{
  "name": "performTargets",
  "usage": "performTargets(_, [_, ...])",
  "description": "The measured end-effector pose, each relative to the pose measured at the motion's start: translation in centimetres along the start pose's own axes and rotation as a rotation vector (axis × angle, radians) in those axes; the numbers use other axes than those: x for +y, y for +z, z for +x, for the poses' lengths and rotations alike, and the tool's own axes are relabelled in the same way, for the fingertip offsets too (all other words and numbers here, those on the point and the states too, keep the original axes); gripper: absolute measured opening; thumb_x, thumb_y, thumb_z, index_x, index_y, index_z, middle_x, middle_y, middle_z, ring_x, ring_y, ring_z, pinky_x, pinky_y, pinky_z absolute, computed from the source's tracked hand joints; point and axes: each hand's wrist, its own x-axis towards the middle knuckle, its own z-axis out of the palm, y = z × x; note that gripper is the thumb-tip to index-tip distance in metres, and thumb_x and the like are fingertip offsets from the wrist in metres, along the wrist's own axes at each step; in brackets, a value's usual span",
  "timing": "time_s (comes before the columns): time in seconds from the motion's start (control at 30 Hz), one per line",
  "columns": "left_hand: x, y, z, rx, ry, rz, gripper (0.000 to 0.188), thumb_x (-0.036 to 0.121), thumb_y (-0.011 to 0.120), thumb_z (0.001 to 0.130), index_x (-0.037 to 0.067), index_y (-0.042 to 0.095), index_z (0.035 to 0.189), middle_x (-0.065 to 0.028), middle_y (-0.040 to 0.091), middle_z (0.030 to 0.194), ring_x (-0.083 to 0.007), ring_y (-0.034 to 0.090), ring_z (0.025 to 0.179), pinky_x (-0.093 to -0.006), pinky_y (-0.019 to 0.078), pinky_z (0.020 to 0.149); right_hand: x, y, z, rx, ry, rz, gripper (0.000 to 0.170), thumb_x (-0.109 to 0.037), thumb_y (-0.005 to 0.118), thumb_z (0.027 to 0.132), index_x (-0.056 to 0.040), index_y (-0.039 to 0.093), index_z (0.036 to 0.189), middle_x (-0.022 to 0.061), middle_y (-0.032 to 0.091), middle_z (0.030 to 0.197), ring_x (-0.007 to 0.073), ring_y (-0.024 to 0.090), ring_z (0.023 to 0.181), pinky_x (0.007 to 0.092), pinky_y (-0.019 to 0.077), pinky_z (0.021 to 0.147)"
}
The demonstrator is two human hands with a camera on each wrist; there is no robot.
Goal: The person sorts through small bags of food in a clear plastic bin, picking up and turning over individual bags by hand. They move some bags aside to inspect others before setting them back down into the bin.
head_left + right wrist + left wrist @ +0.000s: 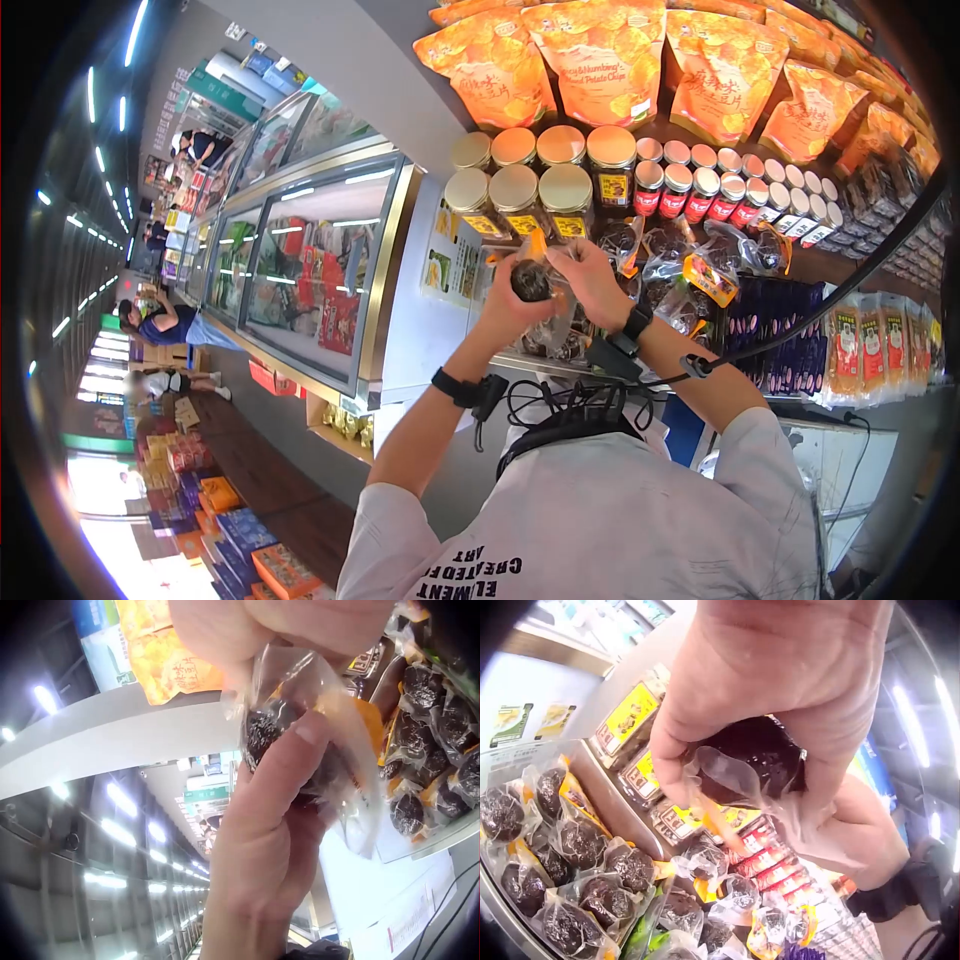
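In the head view my left hand (pixel 517 305) grips a dark, glossy round food item (pixel 531 281) in a clear plastic bag with an orange label. The left wrist view shows the dark ball (pixel 754 761) between thumb and fingers, loose plastic hanging around it. My right hand (pixel 592 286) pinches the bag's upper edge beside the orange part. From the right wrist, the left thumb (pixel 289 761) lies across the clear bag (pixel 289 671), with the right-hand fingers (pixel 277 622) at its top. Similar bagged dark balls (pixel 581 844) lie in a bin just below.
Gold-lidded jars (pixel 515 188) and red-labelled jars (pixel 703 190) stand in rows beyond the hands. Orange chip bags (pixel 600 60) line the shelf behind. A glass-topped freezer (pixel 320 260) is at left. A black cable (pixel 800 330) crosses the right side, over dark blue packets (pixel 775 335).
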Motion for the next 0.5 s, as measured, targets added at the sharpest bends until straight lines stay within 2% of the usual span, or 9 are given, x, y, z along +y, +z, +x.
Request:
performTargets(0.07, [-0.2,-0.9,0.3,-0.024,-0.092,-0.232,0.08,0.019,0.081,0.063,-0.001,0.039,0.128,-0.0098,0.057,0.108,-0.0194,0.057,0.096,-0.0309,0.0481,0.082,0.0,0.7,1.2,-0.061,-0.027,0.035,0.028,-0.021,0.067,0.086,-0.0006,0.053,0.098,0.0032,0.056,0.088,0.008,0.053,0.078,0.0241,0.0453,0.067])
performTargets(0.1, [-0.5,-1.2,0.6,0.016,-0.002,-0.207,0.076,0.017,0.079,0.063,-0.002,0.04,0.126,-0.0112,0.056,0.108,-0.0192,0.057,0.093,-0.0311,0.0493,0.079,-1.4,0.8,1.2,-0.124,0.019,0.036,0.046,-0.021,0.071,0.082,0.0016,0.048,0.114,0.0092,0.057,0.102,0.0137,0.056,0.09,0.028,0.0476,0.077])
performTargets(0.13, [-1.2,-1.6,0.7,0.015,-0.008,-0.208,0.076,0.017,0.079,0.063,-0.002,0.04,0.126,-0.0112,0.056,0.108,-0.0192,0.057,0.093,-0.0311,0.0493,0.079,-1.8,1.0,1.0,-0.123,0.025,0.036,0.046,-0.021,0.071,0.082,0.0016,0.048,0.114,0.0092,0.057,0.102,0.0137,0.056,0.09,0.028,0.0476,0.077])
performTargets(0.2, [-1.9,-2.5,1.2,0.126,0.04,-0.005,0.075,0.016,0.078,0.062,-0.002,0.041,0.125,-0.013,0.056,0.109,-0.0196,0.057,0.095,-0.0318,0.0489,0.081,-2.3,1.2,1.1,-0.216,-0.352,-0.412,0.066,-0.022,0.075,0.078,0.0019,0.039,0.129,0.0143,0.051,0.119,0.021,0.051,0.113,0.0328,0.0419,0.095])
performTargets(0.23, [-2.3,-3.2,1.3,0.137,0.053,0.103,0.08,0.017,0.078,0.061,-0.003,0.039,0.127,-0.0145,0.056,0.11,-0.0203,0.057,0.098,-0.0325,0.0484,0.083,-1.4,1.1,2.0,-0.274,-0.396,-0.439,0.09,-0.025,0.08,0.071,0.0011,0.028,0.14,0.0203,0.041,0.134,0.0275,0.038,0.129,0.0364,0.0334,0.105])
performTargets(0.33, [-1.4,-4.3,-0.1,0.045,0.036,0.064,0.083,0.018,0.079,0.061,-0.003,0.037,0.13,-0.015,0.056,0.112,-0.021,0.056,0.102,-0.0333,0.0476,0.086,-1.8,0.6,1.7,-0.34,-0.489,-0.601,0.103,-0.028,0.082,0.068,-0.0013,0.02,0.146,0.0225,0.032,0.144,0.0296,0.03,0.136,0.0372,0.027,0.111])
performTargets(0.37, [-1.3,-4.2,-0.5,0.002,0.044,0.026,0.087,0.021,0.08,0.062,-0.003,0.035,0.133,-0.0157,0.055,0.116,-0.0213,0.055,0.106,-0.0342,0.0454,0.091,-2.2,0.5,1.7,-0.337,-0.489,-0.6,0.103,-0.028,0.082,0.068,-0.0013,0.02,0.146,0.0225,0.032,0.144,0.0296,0.03,0.136,0.0372,0.027,0.111])
performTargets(0.43, [-1.0,-4.4,-1.3,-0.059,0.081,0.047,0.085,0.017,0.077,0.065,-0.001,0.032,0.135,-0.0152,0.052,0.12,-0.0203,0.052,0.111,-0.0337,0.0412,0.097,-3.2,0.2,1.8,-0.75,-0.319,-0.619,0.117,-0.032,0.084,0.064,-0.0027,0.009,0.149,0.0234,0.02,0.151,0.0307,0.023,0.14,0.0379,0.02,0.114])
performTargets(0.5, [-0.8,-4.6,-1.4,-0.121,0.12,0.069,0.084,0.013,0.074,0.067,0.001,0.03,0.137,-0.0146,0.05,0.124,-0.0193,0.049,0.116,-0.0332,0.037,0.102,-3.4,0.2,1.9,-0.808,-0.248,-0.601,0.115,-0.032,0.084,0.064,0.0005,0.012,0.148,0.0209,0.014,0.153,0.0342,0.018,0.141,0.038,0.0211,0.114])
